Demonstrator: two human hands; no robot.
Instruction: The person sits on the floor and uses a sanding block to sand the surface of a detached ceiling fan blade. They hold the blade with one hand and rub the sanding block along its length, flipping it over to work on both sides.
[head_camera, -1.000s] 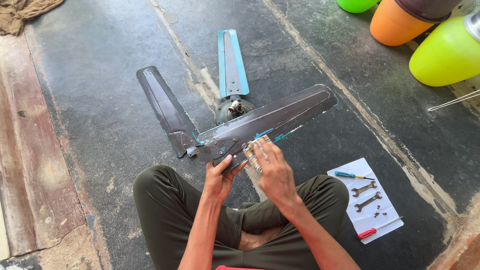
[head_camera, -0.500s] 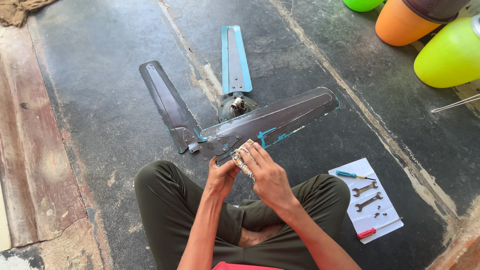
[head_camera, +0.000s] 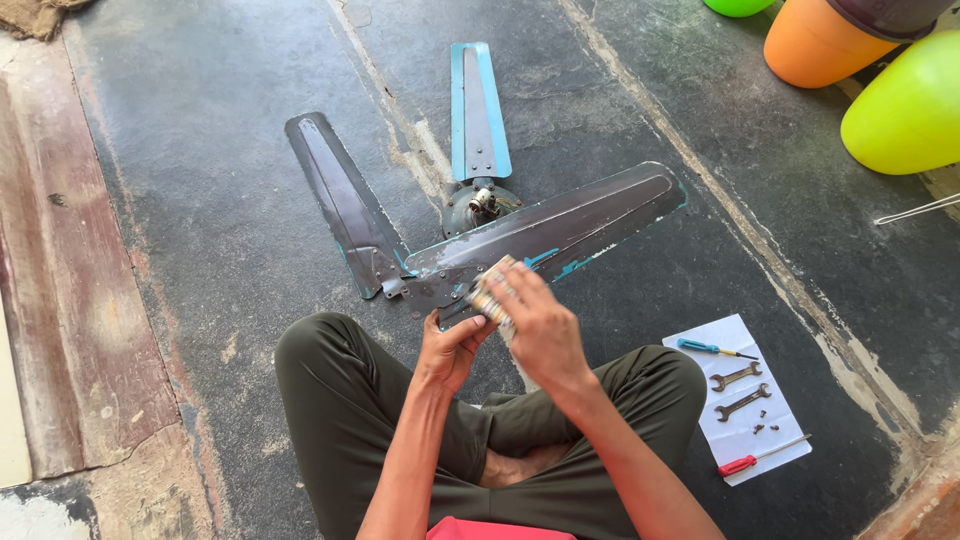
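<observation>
Left hand (head_camera: 447, 352): closed around the near, root end of the dark fan blade (head_camera: 560, 225), thumb on top, steadying it above the lap.
Right hand (head_camera: 535, 325): fingers curled shut over a small worn pad or folded abrasive sheet (head_camera: 492, 287), pressed flat on the blade near its bracket end.
Fan blade in hand: long, dark grey with patches of blue showing through; it runs from the hands up and to the right, its far tip low over the stone floor (head_camera: 200, 150).
Second blade (head_camera: 345, 205): dark, lying on the floor to the left, its root just beside the held blade's root.
Third blade (head_camera: 477, 110): blue-edged, pointing away, attached at the motor hub (head_camera: 482, 203).
Paper sheet (head_camera: 745, 400): on the floor at the right knee, carrying a blue-handled screwdriver (head_camera: 705, 347), two spanners (head_camera: 740, 390), a red-handled screwdriver (head_camera: 745, 462) and a few tiny screws.
Containers (head_camera: 905, 110): orange and yellow-green, top right, well apart from the work.
Risk, edge: the thin metal edge may cut the right fingers if the pad slips off the blade.
Risk, bending: the unsupported far end could flex under hard pressure.
Risk, screws: a shifting knee could scatter the loose screws off the paper.
</observation>
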